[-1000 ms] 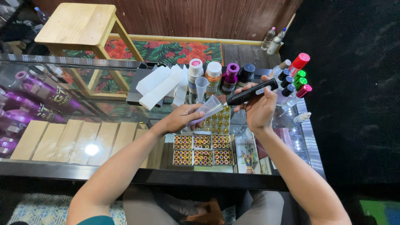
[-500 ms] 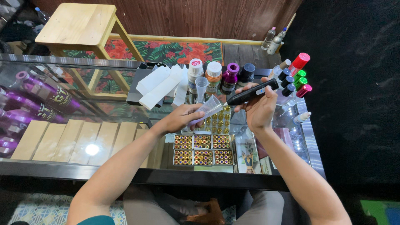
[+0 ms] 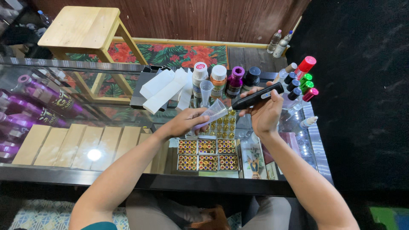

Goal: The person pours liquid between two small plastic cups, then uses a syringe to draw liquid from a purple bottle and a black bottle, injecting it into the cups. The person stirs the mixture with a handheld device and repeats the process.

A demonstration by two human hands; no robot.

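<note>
My left hand [image 3: 184, 123] holds a small clear plastic measuring cup [image 3: 214, 112], tilted on its side, above the glass counter [image 3: 128, 115]. My right hand [image 3: 265, 111] grips a slim black bottle [image 3: 257, 96] held nearly level, its tip meeting the mouth of the cup. Behind the hands stand a white bottle [image 3: 198, 76], an orange-capped bottle [image 3: 218, 79], a purple bottle [image 3: 234, 81] and a dark bottle [image 3: 252, 78]. A clear funnel-shaped cup [image 3: 205, 92] stands between them.
White boxes [image 3: 164, 89] lie at the back of the counter. Small bottles with red, green and pink caps [image 3: 303, 81] cluster at the right. Trays of small gold-capped vials [image 3: 207, 154] show under the glass. A wooden stool [image 3: 83, 30] stands beyond.
</note>
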